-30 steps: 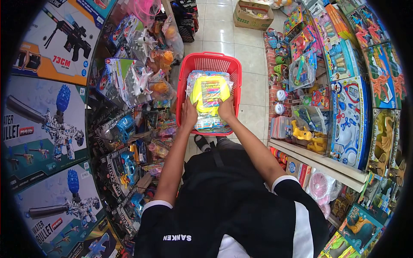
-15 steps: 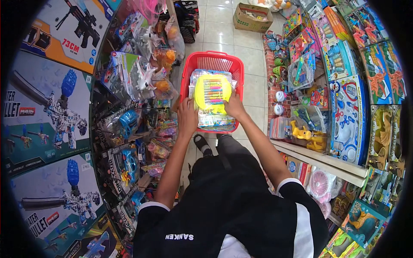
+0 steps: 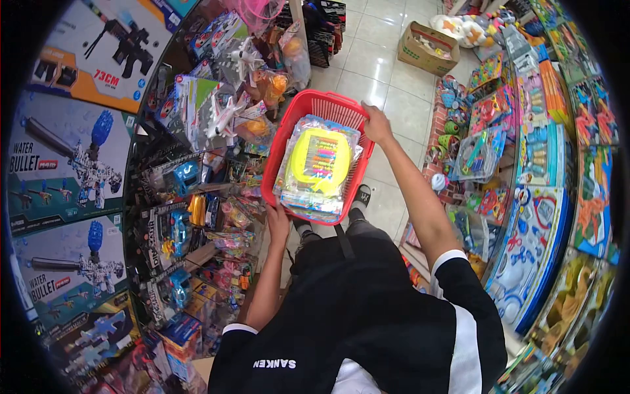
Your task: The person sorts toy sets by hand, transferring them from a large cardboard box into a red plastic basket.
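A red plastic basket (image 3: 283,125) is held in front of my body, tilted slightly. Inside it lies a stack of clear-wrapped packs, topped by a yellow round pack (image 3: 320,159) with a multicoloured panel. My right hand (image 3: 376,123) is closed on the basket's far right corner. At the near left corner, my left hand (image 3: 278,222) holds the basket's edge, its fingers partly hidden beneath the rim.
Shelves of packaged toys stand close on both sides, with toy gun boxes (image 3: 69,151) at the left and a blue-framed toy set (image 3: 530,256) at the right. A cardboard box (image 3: 428,49) sits on the tiled floor (image 3: 374,60) ahead.
Both hands have left the yellow pack and moved to the basket's corners. The basket now appears turned clockwise and nearer my body. The view has shifted too.
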The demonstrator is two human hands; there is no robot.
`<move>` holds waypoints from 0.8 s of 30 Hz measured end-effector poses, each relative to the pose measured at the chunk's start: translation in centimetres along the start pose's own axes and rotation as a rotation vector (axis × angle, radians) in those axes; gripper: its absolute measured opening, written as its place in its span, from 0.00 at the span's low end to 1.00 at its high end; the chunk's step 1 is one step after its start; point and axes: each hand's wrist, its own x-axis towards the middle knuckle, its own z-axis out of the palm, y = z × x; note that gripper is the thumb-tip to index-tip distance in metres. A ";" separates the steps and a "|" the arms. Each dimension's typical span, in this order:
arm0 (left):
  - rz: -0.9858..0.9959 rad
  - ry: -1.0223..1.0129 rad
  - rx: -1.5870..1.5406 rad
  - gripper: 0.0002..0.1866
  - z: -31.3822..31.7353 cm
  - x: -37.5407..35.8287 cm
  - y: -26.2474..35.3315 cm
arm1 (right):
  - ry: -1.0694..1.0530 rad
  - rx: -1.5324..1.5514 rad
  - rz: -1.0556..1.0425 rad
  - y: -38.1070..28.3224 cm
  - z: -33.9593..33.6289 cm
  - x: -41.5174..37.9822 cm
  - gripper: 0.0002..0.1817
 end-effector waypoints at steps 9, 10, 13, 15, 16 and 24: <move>-0.227 0.130 0.108 0.28 1.5 3.3 5.5 | -0.200 0.460 0.118 6.7 -2.8 1.5 0.19; 0.000 0.216 0.229 0.27 1.9 4.6 4.7 | -0.218 0.438 0.123 7.3 -3.4 1.0 0.20; 0.140 0.134 0.144 0.25 3.2 7.7 6.6 | -0.237 0.428 0.294 9.8 -4.5 -1.0 0.22; 0.170 0.107 0.213 0.22 4.7 9.4 8.7 | -0.202 0.419 0.319 11.8 -5.9 -2.2 0.23; 0.206 0.086 0.242 0.22 5.7 10.1 10.0 | -0.198 0.418 0.378 12.8 -6.8 -2.8 0.22; 0.356 -0.245 0.187 0.22 17.4 17.4 19.2 | -0.004 0.485 0.605 22.7 -11.8 -5.1 0.22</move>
